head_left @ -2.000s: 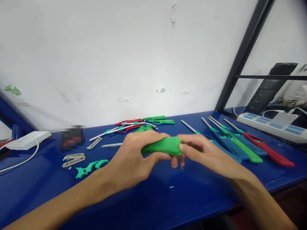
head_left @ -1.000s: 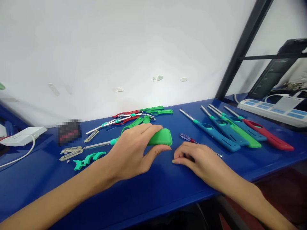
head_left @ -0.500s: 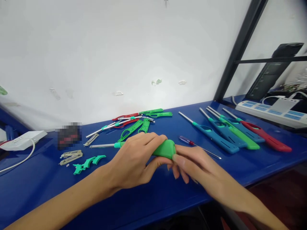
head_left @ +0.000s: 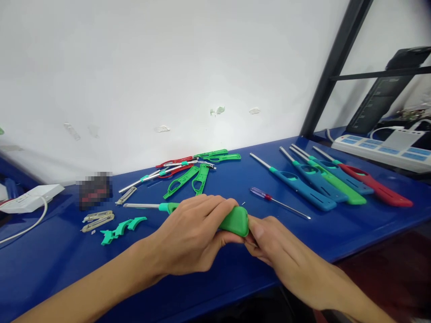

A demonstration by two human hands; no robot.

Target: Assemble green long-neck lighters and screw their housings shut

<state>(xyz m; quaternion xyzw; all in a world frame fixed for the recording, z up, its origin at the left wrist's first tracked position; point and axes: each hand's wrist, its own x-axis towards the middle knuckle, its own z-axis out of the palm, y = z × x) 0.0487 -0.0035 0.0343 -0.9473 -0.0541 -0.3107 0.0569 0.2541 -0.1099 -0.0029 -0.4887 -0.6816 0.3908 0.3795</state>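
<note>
Green lighter (head_left: 236, 221) — right hand (head_left: 284, 253) curled tighter

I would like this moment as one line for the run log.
left hand: holds green lighter | right hand: at its handle end | screwdriver: on blue table

green utility lighter (head_left: 236, 220) with its middle hidden under your left hand (head_left: 198, 233), your right hand (head_left: 276, 249) with fingertips partly hidden, dark object (head_left: 96, 191) pixelated beyond recognition, power strip (head_left: 380, 150) cut by the right edge
</note>
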